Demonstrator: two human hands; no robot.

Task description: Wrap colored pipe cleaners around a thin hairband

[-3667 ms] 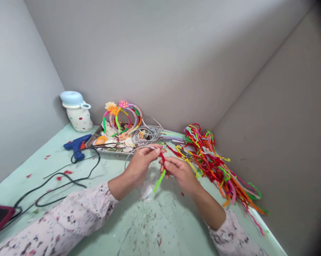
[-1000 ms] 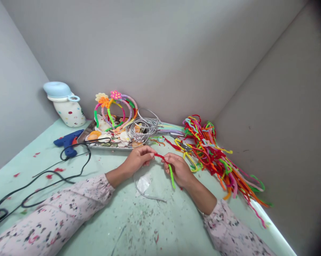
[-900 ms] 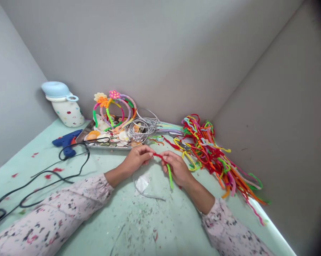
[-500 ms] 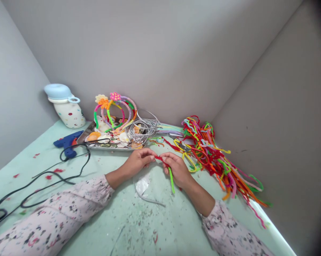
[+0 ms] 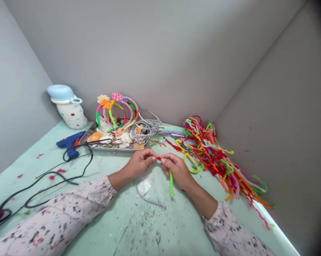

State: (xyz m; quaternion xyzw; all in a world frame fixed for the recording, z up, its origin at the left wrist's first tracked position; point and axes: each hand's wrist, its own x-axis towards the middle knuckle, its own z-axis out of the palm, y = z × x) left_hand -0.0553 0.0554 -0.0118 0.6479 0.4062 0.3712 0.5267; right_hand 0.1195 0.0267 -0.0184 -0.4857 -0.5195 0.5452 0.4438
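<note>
Both hands meet above the middle of the table. My left hand (image 5: 139, 164) pinches one end of a red piece of pipe cleaner (image 5: 158, 159) between thumb and fingertips. From the other side my right hand (image 5: 177, 170) grips the same red piece, and little of it shows between the fingertips. Out of the right hand's underside hangs a bright green pipe cleaner end (image 5: 171, 184); where it joins the red is hidden by the fingers. On the table below my hands lie a bent grey wire (image 5: 151, 202) and a scrap of clear plastic (image 5: 144, 185).
Scissors with yellow handles (image 5: 191, 164) lie beside a heap of coloured pipe cleaners (image 5: 216, 156). Behind my hands, a metal tray (image 5: 113, 149) holds shells, a grey wire coil (image 5: 144, 128) and decorated headbands (image 5: 111, 113). A blue glue gun (image 5: 71, 143), its black cord and a white bottle (image 5: 73, 115) stand left.
My fingertips have come closer together, so less red pipe cleaner shows between them. The green end now hangs straighter down. The view has shifted slightly.
</note>
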